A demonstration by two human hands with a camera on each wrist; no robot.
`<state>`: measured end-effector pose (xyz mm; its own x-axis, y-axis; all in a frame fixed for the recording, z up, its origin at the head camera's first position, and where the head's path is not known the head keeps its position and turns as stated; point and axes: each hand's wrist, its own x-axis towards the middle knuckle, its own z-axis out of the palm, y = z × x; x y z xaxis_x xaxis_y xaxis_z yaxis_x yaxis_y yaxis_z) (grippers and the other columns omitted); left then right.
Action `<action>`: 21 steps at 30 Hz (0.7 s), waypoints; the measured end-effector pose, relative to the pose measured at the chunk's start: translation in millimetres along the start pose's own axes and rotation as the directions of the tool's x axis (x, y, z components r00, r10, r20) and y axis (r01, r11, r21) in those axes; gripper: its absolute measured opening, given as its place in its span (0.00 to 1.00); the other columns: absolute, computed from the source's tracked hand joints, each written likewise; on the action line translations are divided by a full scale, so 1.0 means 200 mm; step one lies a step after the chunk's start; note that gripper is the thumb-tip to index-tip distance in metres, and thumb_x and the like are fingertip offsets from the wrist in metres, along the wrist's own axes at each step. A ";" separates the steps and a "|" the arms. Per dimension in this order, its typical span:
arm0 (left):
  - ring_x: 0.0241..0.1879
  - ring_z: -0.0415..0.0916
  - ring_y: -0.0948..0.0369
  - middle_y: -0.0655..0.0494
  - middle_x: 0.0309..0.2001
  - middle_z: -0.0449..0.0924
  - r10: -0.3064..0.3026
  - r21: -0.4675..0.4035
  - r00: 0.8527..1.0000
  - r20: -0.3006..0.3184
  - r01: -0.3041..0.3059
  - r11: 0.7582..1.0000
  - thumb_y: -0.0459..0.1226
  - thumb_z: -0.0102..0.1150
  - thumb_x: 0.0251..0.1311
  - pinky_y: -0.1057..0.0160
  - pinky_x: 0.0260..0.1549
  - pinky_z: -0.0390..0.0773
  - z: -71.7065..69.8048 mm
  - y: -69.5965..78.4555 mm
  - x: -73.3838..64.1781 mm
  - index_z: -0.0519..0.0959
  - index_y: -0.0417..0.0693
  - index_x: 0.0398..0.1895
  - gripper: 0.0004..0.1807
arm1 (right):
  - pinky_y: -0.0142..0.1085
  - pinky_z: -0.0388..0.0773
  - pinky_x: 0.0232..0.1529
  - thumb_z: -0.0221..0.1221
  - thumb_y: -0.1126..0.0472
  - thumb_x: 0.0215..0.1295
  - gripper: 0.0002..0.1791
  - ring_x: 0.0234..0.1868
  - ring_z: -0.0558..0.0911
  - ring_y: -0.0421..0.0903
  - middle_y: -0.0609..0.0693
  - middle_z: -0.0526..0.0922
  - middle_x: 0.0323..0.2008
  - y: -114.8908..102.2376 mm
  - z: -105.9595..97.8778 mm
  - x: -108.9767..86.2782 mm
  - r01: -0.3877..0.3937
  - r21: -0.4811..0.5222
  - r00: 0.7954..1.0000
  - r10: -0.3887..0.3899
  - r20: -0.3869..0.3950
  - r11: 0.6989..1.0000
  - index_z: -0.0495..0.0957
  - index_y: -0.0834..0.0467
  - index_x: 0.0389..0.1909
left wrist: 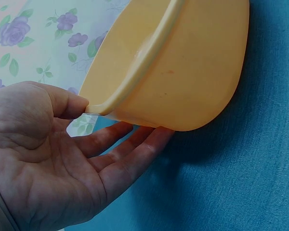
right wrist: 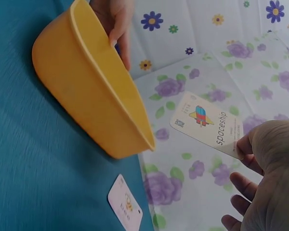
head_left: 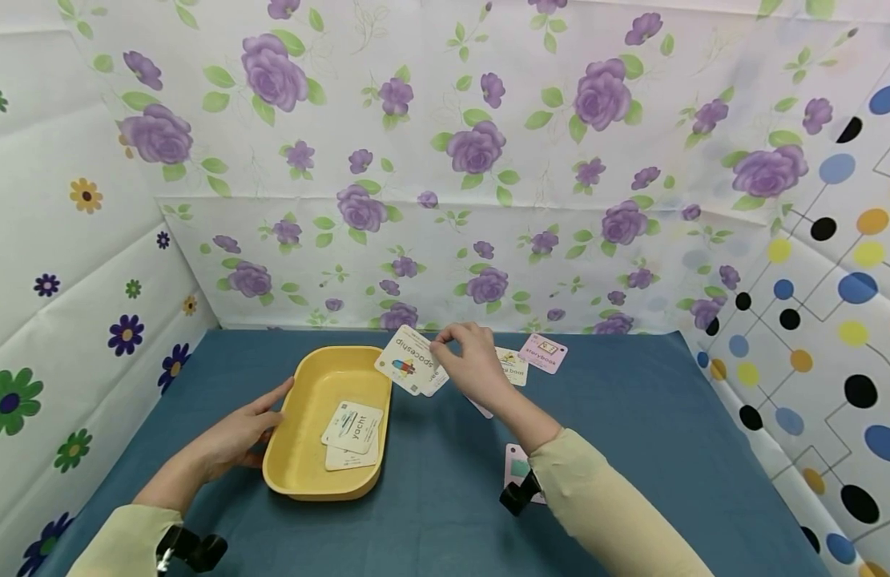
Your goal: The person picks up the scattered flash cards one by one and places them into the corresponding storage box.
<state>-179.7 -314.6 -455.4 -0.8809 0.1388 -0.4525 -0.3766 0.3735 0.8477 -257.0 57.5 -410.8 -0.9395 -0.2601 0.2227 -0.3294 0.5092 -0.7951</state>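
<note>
My left hand point(head_left: 239, 437) holds the left side of a yellow plastic basin point(head_left: 279, 473); in the left wrist view its thumb lies on the rim and the other fingers touch the outer wall. Inside the basin lie a white yacht card point(head_left: 358, 426) and at least one more white card point(head_left: 352, 458) partly under it. Beyond the basin's right rim, my right hand point(head_left: 477, 365) pinches a white spaceship card point(right wrist: 204, 122) by one edge, thumb against finger, its other fingers loosely bent. Another white card corner point(head_left: 436, 383) shows behind it; whether it is held, I cannot tell.
On the blue cloth right of the basin lie a pink storybook card point(head_left: 543, 353), a white boat card point(head_left: 513, 367), a pink bee card point(right wrist: 125, 204) and a pink card point(head_left: 515, 465) partly behind the right wrist. A flowered sheet point(head_left: 416, 264) hangs along the back.
</note>
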 end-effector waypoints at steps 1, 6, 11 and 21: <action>0.49 0.79 0.49 0.31 0.74 0.56 0.000 -0.002 1.000 0.000 0.000 1.000 0.42 0.42 0.81 0.44 0.42 0.82 0.00 0.00 0.00 0.37 0.69 0.84 0.38 | 0.56 0.63 0.58 0.58 0.49 0.76 0.09 0.63 0.62 0.56 0.52 0.73 0.59 -0.01 0.01 0.00 0.003 -0.001 1.000 -0.003 0.003 1.000 0.80 0.49 0.39; 0.48 0.80 0.49 0.31 0.70 0.62 0.005 -0.002 1.000 -0.001 -0.005 1.000 0.41 0.42 0.81 0.45 0.41 0.82 0.00 0.00 -0.01 0.37 0.68 0.84 0.38 | 0.57 0.63 0.60 0.58 0.50 0.75 0.09 0.64 0.63 0.58 0.53 0.74 0.59 -0.05 0.04 0.02 0.032 -0.008 0.999 -0.032 -0.001 0.999 0.81 0.50 0.39; 0.48 0.79 0.49 0.32 0.68 0.64 0.006 0.004 1.000 -0.003 -0.006 1.000 0.42 0.42 0.81 0.45 0.41 0.82 0.00 0.01 -0.01 0.37 0.68 0.84 0.38 | 0.57 0.64 0.60 0.58 0.50 0.75 0.09 0.65 0.63 0.58 0.53 0.75 0.58 -0.08 0.08 0.04 0.046 -0.023 0.999 -0.046 0.003 0.999 0.81 0.50 0.38; 0.50 0.79 0.50 0.30 0.75 0.54 0.008 0.000 1.000 0.006 -0.008 1.000 0.42 0.42 0.81 0.44 0.42 0.82 0.00 0.00 -0.01 0.37 0.68 0.84 0.38 | 0.54 0.68 0.57 0.57 0.50 0.76 0.10 0.63 0.65 0.57 0.51 0.76 0.56 -0.11 0.14 0.05 0.066 -0.107 0.998 -0.063 0.031 0.992 0.81 0.49 0.38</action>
<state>-177.9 -314.4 -453.7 -0.8823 0.1473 -0.4470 -0.3691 0.3725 0.8515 -256.0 20.1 -407.1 -0.9136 -0.3172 0.2545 -0.3987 0.5756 -0.7139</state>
